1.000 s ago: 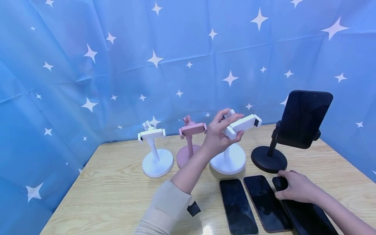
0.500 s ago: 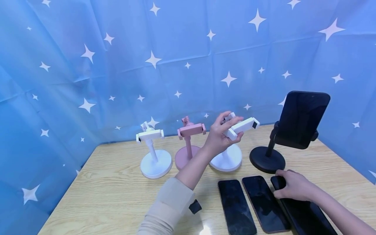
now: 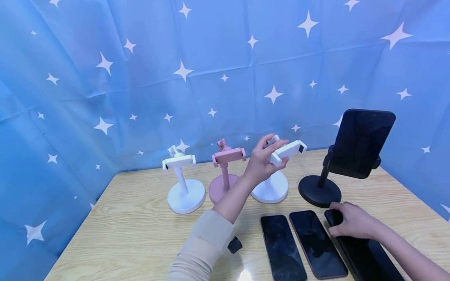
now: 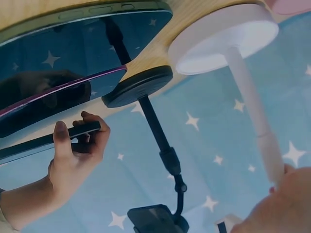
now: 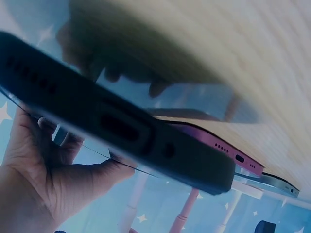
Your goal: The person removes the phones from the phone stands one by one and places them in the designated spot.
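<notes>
I see my left hand point(image 3: 263, 162) gripping the white stand point(image 3: 270, 190) immediately left of the black stand point(image 3: 320, 191) | right hand point(image 3: 354, 222) gripping the rightmost phone point(image 3: 372, 260), front-right of that black stand.

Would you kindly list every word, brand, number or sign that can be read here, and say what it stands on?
There are none.
Phones and phone stands: no readable text; any tiny markings are too small or blurred.
Blue backdrop: only plain white stars, no lettering.
</notes>
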`<action>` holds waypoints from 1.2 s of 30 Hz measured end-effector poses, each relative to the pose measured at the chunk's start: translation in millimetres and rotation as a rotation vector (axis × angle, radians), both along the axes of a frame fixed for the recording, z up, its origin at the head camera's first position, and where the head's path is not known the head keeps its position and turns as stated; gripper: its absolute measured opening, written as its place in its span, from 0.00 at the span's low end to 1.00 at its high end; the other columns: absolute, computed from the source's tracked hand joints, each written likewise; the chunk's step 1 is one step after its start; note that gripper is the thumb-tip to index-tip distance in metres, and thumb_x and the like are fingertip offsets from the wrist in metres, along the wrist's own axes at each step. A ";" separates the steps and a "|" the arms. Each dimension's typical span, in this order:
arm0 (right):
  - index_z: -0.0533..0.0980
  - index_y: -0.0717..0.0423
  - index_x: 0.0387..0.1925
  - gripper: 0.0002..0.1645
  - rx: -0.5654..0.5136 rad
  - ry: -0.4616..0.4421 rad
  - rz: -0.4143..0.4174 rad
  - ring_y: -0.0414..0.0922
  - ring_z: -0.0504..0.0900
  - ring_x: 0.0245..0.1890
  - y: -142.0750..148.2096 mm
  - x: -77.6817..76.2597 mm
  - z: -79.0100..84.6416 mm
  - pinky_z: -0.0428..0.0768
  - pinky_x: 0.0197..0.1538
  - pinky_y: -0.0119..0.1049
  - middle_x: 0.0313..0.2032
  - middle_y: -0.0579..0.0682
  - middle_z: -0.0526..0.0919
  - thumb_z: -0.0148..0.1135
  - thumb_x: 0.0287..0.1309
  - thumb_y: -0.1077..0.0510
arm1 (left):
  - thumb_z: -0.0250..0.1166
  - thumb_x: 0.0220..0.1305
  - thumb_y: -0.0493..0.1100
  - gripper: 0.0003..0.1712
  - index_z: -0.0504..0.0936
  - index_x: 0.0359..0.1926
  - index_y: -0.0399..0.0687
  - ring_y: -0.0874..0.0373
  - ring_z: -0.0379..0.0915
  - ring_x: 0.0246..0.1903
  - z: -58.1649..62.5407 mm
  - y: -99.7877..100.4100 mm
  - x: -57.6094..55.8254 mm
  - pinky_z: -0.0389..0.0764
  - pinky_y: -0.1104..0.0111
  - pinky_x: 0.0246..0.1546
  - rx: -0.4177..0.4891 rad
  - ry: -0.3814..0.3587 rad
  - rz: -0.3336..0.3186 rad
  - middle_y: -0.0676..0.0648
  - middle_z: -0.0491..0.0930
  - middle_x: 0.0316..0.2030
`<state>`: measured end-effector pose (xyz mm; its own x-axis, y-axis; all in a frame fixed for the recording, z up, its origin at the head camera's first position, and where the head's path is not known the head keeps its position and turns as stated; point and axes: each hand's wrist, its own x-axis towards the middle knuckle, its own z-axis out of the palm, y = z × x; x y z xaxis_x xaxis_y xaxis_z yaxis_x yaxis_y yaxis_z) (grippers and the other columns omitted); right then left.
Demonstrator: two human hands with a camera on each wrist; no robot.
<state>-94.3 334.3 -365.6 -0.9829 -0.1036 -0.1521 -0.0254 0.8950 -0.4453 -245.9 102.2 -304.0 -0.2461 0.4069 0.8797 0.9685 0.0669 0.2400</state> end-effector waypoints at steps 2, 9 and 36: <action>0.71 0.62 0.41 0.27 -0.018 -0.004 0.008 0.42 0.66 0.21 1.1 -0.6 -1.0 0.65 0.23 0.31 0.20 0.46 0.69 0.66 0.36 0.55 | 0.68 0.50 0.36 0.21 0.78 0.48 0.40 0.50 0.70 0.50 0.5 0.2 -1.1 0.74 0.79 0.42 -0.007 -0.017 0.004 0.35 0.68 0.53; 0.71 0.58 0.35 0.21 -0.042 0.010 0.015 0.40 0.65 0.19 3.7 -3.6 -4.6 0.64 0.22 0.30 0.18 0.45 0.68 0.65 0.36 0.56 | 0.67 0.51 0.37 0.22 0.78 0.49 0.40 0.48 0.68 0.55 2.3 0.7 -2.7 0.74 0.78 0.43 -0.033 -0.077 0.019 0.35 0.68 0.54; 0.70 0.71 0.47 0.41 0.091 0.084 -0.037 0.47 0.68 0.29 10.8 -14.8 -13.0 0.67 0.29 0.37 0.32 0.59 0.71 0.70 0.38 0.43 | 0.65 0.54 0.35 0.24 0.75 0.54 0.38 0.54 0.59 0.63 -3.1 1.4 -5.8 0.73 0.80 0.44 -0.009 -0.235 -0.038 0.38 0.64 0.61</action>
